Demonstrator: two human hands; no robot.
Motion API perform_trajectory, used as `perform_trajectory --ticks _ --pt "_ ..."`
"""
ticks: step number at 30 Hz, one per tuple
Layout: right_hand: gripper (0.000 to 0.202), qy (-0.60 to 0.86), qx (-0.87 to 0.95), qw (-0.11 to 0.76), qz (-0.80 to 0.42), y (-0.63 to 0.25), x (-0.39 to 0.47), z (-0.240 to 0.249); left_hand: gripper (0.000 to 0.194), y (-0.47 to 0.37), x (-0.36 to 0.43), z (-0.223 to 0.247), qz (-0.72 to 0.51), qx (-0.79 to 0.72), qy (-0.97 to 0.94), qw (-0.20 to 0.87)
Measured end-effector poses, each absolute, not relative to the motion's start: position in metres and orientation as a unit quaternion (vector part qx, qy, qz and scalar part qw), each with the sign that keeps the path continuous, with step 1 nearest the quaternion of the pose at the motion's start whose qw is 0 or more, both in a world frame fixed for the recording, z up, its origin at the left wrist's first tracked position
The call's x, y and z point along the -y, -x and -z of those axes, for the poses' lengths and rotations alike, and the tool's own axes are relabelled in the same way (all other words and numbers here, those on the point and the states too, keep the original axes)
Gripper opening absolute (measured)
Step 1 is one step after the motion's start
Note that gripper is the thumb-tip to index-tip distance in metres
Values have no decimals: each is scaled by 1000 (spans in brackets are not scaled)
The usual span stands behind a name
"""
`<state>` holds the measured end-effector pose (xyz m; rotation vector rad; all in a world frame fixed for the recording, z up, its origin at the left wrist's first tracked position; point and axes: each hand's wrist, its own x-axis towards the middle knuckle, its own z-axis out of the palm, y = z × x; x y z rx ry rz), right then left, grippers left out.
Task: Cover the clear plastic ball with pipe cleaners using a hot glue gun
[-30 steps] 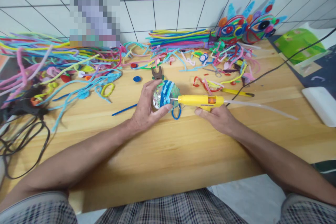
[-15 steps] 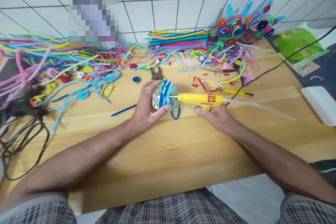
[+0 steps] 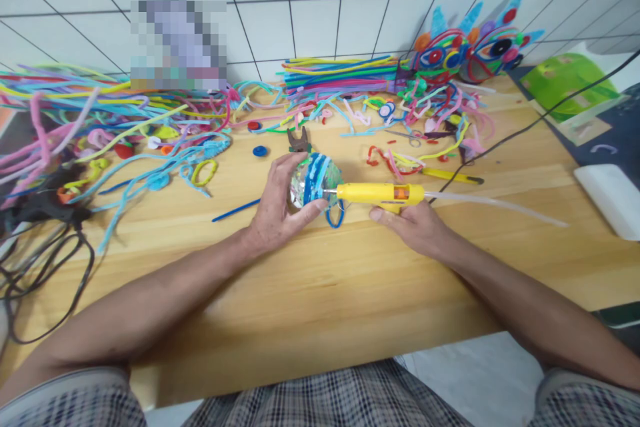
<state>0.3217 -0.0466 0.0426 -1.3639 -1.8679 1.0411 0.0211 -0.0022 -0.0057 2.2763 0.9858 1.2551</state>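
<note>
My left hand (image 3: 285,197) is wrapped round the left side of a clear rounded object (image 3: 297,188), perhaps a plastic ball or bottle piece, banded with blue and light-blue pipe cleaners (image 3: 315,177). In my right hand (image 3: 417,223) is a yellow hot glue gun (image 3: 370,193), its metal nozzle against or very close to the bands. A long translucent glue stick (image 3: 500,202) sticks out of the gun's back. Below the object's right side lies a blue pipe cleaner loop (image 3: 335,216). Pliers (image 3: 299,140) lie just behind the object, their handles hidden.
Loose pipe cleaners (image 3: 165,140) crowd the left and back of the wooden table (image 3: 320,307). Two decorated masks (image 3: 443,57) lean on the tiled wall. A yellow utility knife (image 3: 453,176) lies behind the gun; a black cord (image 3: 525,123) crosses the right. A white box (image 3: 607,200) stands at far right.
The glue gun's nozzle has dropped slightly down the bands, and the gun has tilted a little. My left hand and the object have hardly moved.
</note>
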Motion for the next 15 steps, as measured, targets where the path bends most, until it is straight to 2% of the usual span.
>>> perform_trajectory --ticks 15 --pt "44 512 698 312 -390 -323 46 -39 77 -22 3 4 -435 -353 -810 172"
